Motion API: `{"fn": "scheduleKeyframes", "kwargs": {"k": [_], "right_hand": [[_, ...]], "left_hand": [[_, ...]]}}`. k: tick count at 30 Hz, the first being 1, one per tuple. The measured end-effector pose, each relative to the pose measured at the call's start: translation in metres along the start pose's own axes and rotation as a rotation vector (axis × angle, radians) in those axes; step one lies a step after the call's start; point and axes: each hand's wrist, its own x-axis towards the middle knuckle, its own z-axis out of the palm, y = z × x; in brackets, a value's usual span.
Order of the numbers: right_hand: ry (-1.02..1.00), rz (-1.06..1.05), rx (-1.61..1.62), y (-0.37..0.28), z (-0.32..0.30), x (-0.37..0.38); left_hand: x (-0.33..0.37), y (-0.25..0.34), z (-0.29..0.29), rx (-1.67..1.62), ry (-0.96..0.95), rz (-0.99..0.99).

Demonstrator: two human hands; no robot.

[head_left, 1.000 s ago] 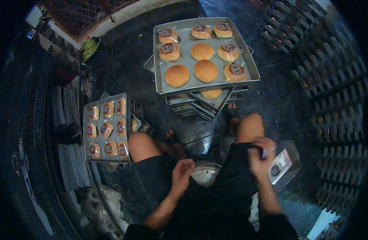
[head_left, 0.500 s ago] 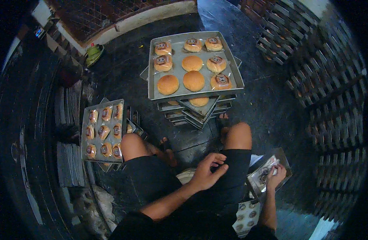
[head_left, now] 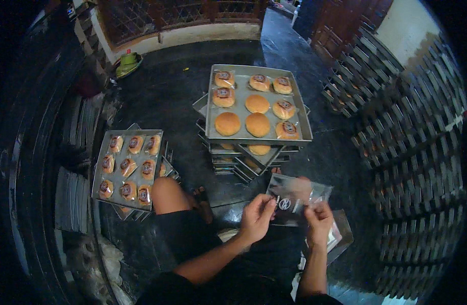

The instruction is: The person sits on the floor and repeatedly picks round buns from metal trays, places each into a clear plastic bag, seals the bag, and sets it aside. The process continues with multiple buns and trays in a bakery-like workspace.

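Note:
A clear plastic bag [head_left: 300,199] with a printed emblem is stretched between my two hands, above my right knee. My left hand [head_left: 258,217] pinches its left side, fingers curled. Thumb and fingers of my right hand [head_left: 318,219] grip its lower right side. In front stands a stack of metal trays; the top tray [head_left: 243,107] carries several round buns, some in clear printed bags. Three buns without bags show on it, such as the bun at the front left [head_left: 227,124]. Under my right forearm is a box [head_left: 345,234] with bags, partly hidden.
At my left, another tray [head_left: 119,168] of bagged buns tops a lower stack. Racks of trays [head_left: 416,168] line the right side. A green object [head_left: 127,65] lies by the far wall. Crumpled plastic [head_left: 109,264] sits at the lower left.
My right hand has come from the box on the right to the middle, bringing a plastic bag. My left hand has closed on the bag's left side. The view has tilted up.

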Motion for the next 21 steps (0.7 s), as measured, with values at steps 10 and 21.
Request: {"fn": "scheduleKeyframes", "kwargs": {"k": [10,21], "right_hand": [[-0.638,-0.292,-0.481,0.022,0.214,0.146],[-0.664,-0.326,-1.024,0.056,0.331,0.264]], "left_hand": [[0.021,-0.002,-0.165,-0.508,0.551,-0.27],[0.009,-0.014,-0.203,0.361,0.555,0.07]]}}
